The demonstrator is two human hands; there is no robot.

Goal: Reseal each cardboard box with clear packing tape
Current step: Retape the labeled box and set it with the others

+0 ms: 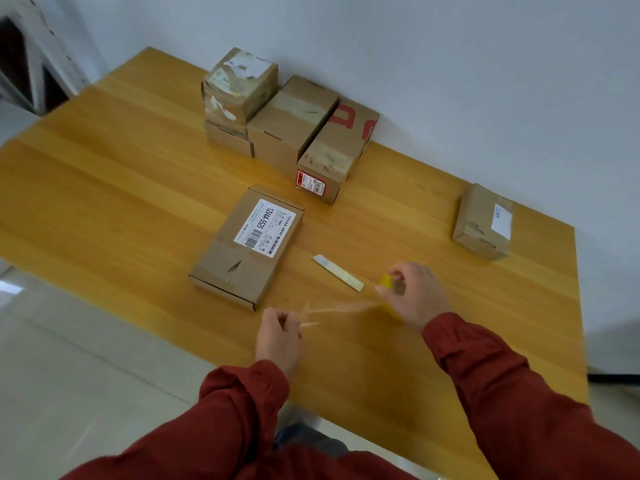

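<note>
A strip of clear packing tape (341, 308) is pinched by the left hand (278, 336) and drawn from a yellow-cored roll (388, 285) gripped by the right hand (414, 294), near the flat labelled cardboard box (247, 247); slack could make it fold onto itself.

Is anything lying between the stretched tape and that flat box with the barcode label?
Only a thin flat blade, on the table between the right hand and the flat box. Between the left hand, pinching the tape, and the box is bare table.
</note>
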